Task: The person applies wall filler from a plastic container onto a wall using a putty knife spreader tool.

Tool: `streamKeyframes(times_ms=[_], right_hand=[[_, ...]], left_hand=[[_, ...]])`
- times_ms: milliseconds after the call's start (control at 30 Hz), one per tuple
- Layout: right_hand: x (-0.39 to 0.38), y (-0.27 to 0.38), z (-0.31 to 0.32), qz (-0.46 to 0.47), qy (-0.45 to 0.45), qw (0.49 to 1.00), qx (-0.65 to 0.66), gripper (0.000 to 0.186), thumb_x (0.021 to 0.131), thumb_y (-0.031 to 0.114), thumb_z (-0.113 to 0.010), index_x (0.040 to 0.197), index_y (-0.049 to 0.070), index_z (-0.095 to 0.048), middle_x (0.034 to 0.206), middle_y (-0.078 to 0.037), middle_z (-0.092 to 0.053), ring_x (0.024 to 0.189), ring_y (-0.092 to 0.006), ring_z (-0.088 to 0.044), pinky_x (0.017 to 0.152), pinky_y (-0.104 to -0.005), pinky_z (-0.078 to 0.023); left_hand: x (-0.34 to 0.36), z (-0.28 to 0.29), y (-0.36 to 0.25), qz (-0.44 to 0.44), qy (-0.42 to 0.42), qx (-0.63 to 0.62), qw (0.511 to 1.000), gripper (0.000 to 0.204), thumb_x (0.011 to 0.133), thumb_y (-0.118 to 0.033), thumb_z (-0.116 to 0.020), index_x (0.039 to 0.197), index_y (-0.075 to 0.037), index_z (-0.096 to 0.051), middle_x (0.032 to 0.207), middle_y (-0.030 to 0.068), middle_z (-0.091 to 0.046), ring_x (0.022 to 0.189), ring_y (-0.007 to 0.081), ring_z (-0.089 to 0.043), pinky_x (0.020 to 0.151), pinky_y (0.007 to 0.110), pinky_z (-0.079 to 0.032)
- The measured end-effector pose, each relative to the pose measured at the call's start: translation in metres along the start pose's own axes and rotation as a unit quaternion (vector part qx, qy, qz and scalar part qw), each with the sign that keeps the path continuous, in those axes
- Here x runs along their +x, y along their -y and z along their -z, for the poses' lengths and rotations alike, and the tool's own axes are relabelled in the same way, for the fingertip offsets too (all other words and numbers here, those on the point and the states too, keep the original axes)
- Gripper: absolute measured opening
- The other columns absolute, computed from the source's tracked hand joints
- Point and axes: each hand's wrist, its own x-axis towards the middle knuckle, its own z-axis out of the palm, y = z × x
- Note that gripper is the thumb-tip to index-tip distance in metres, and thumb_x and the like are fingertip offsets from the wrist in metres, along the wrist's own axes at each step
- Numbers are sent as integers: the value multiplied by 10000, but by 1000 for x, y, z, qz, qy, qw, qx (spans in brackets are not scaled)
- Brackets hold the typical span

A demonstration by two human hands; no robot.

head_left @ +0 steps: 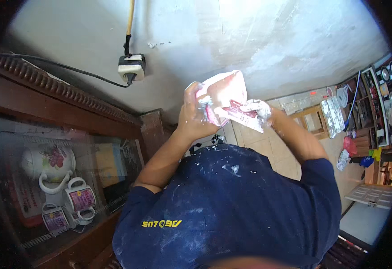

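Observation:
My left hand [193, 117] is wrapped round a pinkish-white tub [234, 82], holding it tilted in front of the wall. White paste is smeared on the tub and on my fingers. My right hand [261, 109], coated in white, grips a scraper [249, 120] with a reddish part and a pale, paste-covered blade. The scraper is at the tub's lower right edge; whether its tip touches the inside cannot be made out. White specks dot my dark blue shirt [232, 193].
A grey, patchily plastered wall [267, 49] stands ahead. On it hangs a socket block [131, 67] with cables. To the left is a dark wooden glass-fronted cabinet [61, 121] holding mugs [80, 197] and a teapot [48, 162]. Shelves [362, 103] and a wooden frame [315, 121] stand at right.

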Motion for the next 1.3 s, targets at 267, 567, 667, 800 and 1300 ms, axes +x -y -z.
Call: streamKeyframes(times_ms=[267,567,667,800,1300], right_hand=[[-67,65,-89,240,-69,968,11,365,897,165,-565,1199,-39,-537,1054,-147,-655,844,-198,-668,675,-308,-557],[-120,135,-137,574,-318,702,-276,213,895,144,-605,1022,-22,-643,870,-87,-671,692,-169,-653,536,-309,-532],[-116,152,-154,623,-441,383,-521,281,842,149,-632,1094,24,-637,922,-123,-681,739,-239,-665,612,-361,-541],[-84,174,-148,418,-511,231,-715,309,767,118,-627,1060,21,-631,935,-172,-655,808,-348,-638,688,-437,-520],[-99,164,-155,400,-492,230,-738,218,799,159,-598,958,11,-596,807,-223,-609,752,-405,-610,711,-513,-478]], left_hand=[[23,32,-45,-84,-74,185,976,1177,499,-299,-936,1304,16,-137,1188,142,-417,1077,241,-500,943,379,-426],[24,38,-82,61,-63,-117,989,1180,476,-300,-953,1306,14,-176,1247,135,-372,1169,226,-436,991,378,-419],[18,44,-67,56,-64,-80,993,1174,484,-279,-952,1308,9,-168,1258,131,-361,1176,223,-437,995,376,-421],[14,39,-55,102,-44,-102,989,1139,497,-259,-943,1284,4,-163,1251,147,-388,1154,228,-477,973,378,-442],[-3,27,-46,129,-40,139,981,1235,423,-323,-963,1313,54,-194,1291,163,-352,1211,250,-408,1018,371,-394]])
